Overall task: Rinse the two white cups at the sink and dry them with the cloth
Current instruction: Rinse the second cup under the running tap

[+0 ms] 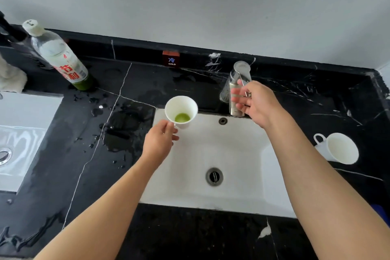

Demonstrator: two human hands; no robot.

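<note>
My left hand (pixel 159 140) holds a white cup (pixel 181 111) by its handle over the back left corner of the white sink (pixel 211 152). A blob of green liquid lies in the cup's bottom. My right hand (pixel 254 102) rests on the chrome tap (pixel 236 84) behind the basin, fingers around its lever. No water runs. A second white cup (pixel 339 148) stands on the black counter to the right of the sink, handle to the left. A white cloth (pixel 9 77) lies at the far left edge, partly cut off.
A clear bottle with green liquid (pixel 61 55) leans on the wet black marble counter (pixel 88 154) at the back left. A second white basin (pixel 19 139) sits at the left. A red COLD label (pixel 171 59) is on the backsplash.
</note>
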